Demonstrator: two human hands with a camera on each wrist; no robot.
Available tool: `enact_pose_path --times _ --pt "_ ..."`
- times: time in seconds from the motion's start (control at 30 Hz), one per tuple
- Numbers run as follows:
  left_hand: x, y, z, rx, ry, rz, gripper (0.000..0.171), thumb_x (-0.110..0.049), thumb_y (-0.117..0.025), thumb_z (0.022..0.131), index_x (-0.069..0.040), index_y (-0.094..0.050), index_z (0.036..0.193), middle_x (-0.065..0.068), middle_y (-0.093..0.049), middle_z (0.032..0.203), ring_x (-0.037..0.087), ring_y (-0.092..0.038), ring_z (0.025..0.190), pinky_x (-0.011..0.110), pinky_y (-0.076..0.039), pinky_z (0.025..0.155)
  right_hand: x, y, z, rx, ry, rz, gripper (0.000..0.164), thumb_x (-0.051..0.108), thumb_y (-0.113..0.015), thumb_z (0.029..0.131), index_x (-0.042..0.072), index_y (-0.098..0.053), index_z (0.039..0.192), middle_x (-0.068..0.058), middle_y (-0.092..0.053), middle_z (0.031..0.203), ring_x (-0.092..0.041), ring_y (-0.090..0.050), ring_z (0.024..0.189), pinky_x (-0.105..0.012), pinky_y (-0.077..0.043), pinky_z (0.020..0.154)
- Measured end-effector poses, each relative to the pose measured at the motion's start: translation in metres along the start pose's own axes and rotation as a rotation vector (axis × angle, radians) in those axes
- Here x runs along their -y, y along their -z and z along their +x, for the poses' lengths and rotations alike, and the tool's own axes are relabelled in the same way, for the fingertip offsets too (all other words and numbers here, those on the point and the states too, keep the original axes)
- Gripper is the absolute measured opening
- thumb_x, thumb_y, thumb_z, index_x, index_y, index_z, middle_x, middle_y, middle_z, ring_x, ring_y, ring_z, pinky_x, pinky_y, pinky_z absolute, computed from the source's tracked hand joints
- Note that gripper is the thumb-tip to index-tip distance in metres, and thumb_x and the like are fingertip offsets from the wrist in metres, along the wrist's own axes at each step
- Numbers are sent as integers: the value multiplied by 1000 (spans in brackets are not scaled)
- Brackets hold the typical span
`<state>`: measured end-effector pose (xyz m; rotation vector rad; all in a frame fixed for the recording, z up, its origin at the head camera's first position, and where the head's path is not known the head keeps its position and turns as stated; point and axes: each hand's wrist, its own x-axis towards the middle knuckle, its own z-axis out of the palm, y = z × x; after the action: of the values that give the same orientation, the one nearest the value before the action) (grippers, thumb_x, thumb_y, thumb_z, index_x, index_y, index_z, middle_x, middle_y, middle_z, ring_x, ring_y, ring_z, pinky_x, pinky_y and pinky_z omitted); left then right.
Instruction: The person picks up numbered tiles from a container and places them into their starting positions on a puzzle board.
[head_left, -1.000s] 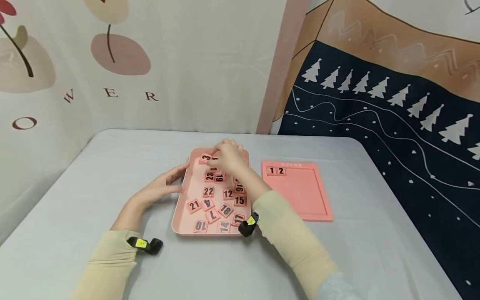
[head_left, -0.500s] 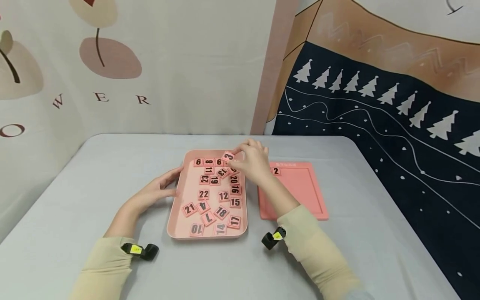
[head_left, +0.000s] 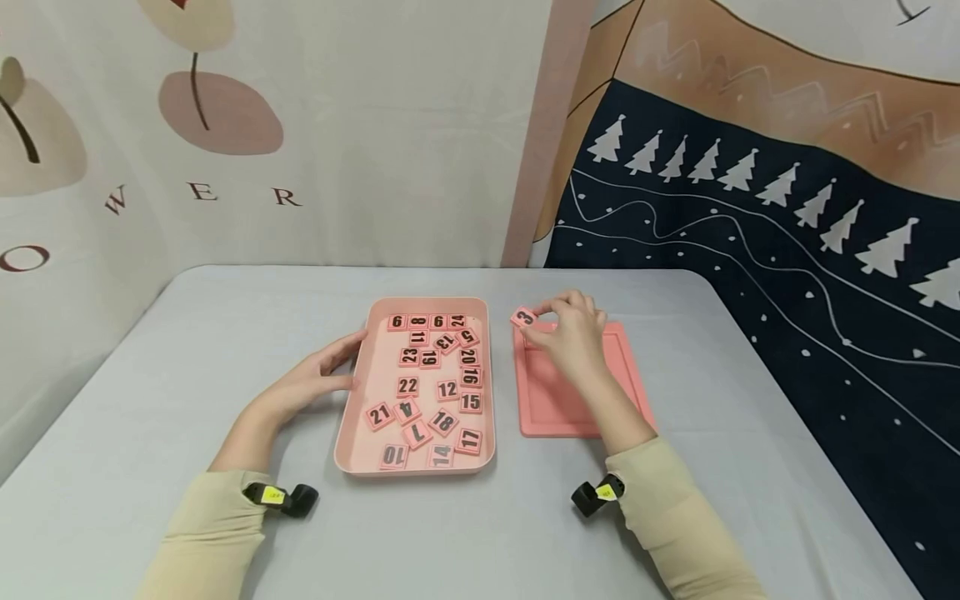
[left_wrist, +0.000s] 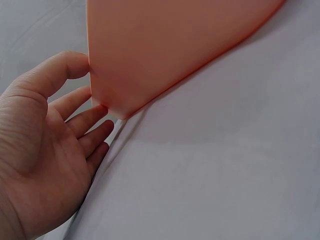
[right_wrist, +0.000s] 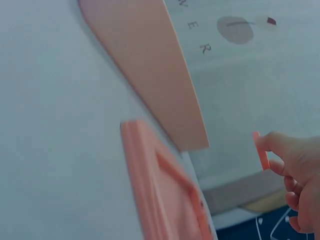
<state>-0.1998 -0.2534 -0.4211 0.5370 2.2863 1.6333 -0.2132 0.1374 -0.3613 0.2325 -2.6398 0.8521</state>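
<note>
My right hand [head_left: 576, 337] pinches a pink number tile [head_left: 523, 317] marked 3 between thumb and fingertips. It holds the tile above the top left corner of a pink framed board [head_left: 555, 404]. In the right wrist view the same tile [right_wrist: 261, 151] appears edge-on, raised over the board [right_wrist: 137, 165]. My hand hides the board's upper part, including most of its top left row. My left hand [head_left: 318, 371] touches the left side of a pink tray [head_left: 375, 375]. Its spread fingers and thumb rest against the tray wall [left_wrist: 145, 50] in the left wrist view.
Several loose number tiles lie in the tray at various angles, among them a 22 tile [head_left: 407, 386] and a 15 tile [head_left: 471, 402]. A narrow strip of grey tablecloth [head_left: 504, 450] separates tray and board. A patterned curtain [head_left: 390, 167] hangs behind the table.
My right hand has lifted the 3 tile from the tray's top and carried it right, over to the board. The left hand stays at the tray's side.
</note>
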Motion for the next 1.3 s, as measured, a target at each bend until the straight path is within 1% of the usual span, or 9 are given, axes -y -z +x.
enact_pose_path --times 0.17,0.27,0.57,0.8,0.9,1.07,1.17,1.3 --pt "1 2 -1 -1 -2 2 76 -11 -65 90 -5 -21 152 16 -20 156 35 -12 142 54 -9 113 -17 7 -6 -28 -75 -2 33 29 -81 76 7 -72 99 -11 -55 108 -31 -43 108 -51 -26 89" --pt "1 3 -2 -4 2 4 76 -12 -65 90 -6 -22 152 16 -20 156 35 -12 143 55 -9 113 -26 9 -9 -35 -119 -26 34 30 -81 77 6 -72 100 -12 -55 108 -32 -43 107 -51 -27 88" --pt "0 2 -2 -2 3 4 76 -12 -65 90 -5 -21 152 16 -19 156 35 -12 143 55 -9 113 -44 6 -15 -35 -221 -113 40 36 -79 78 4 -72 101 -15 -55 110 -34 -44 105 -51 -30 85" --pt "-1 1 -1 -5 9 6 77 -12 -65 90 -6 -21 152 16 -19 156 35 -12 143 56 -10 113 -53 2 -19 -60 -274 -155 40 38 -79 77 4 -73 96 -18 -56 113 -35 -44 103 -50 -30 83" --pt "-1 1 -1 -4 4 6 76 -12 -65 90 -5 -21 152 16 -19 156 35 -12 142 55 -10 113 -55 0 -19 -56 -299 -173 36 36 -80 77 5 -73 93 -19 -55 114 -35 -44 103 -50 -31 82" --pt "-2 0 -1 -1 -1 1 77 -11 -65 90 -4 -21 152 16 -18 156 35 -12 143 54 -9 113 -60 -5 -18 -42 -337 -207 35 35 -79 77 6 -73 96 -19 -55 114 -36 -44 106 -50 -32 84" --pt "-1 0 -1 -3 3 6 77 -12 -65 90 -5 -21 152 16 -19 156 34 -12 143 54 -10 113 -62 -8 -18 -38 -351 -208 35 34 -79 77 5 -73 97 -19 -55 113 -36 -44 105 -50 -33 84" --pt "-1 0 -1 -6 9 10 77 -13 -65 90 -5 -21 152 16 -19 156 34 -12 143 54 -10 113 -65 -11 -17 -31 -361 -205 33 34 -78 78 4 -72 93 -20 -54 112 -36 -44 103 -50 -33 83"
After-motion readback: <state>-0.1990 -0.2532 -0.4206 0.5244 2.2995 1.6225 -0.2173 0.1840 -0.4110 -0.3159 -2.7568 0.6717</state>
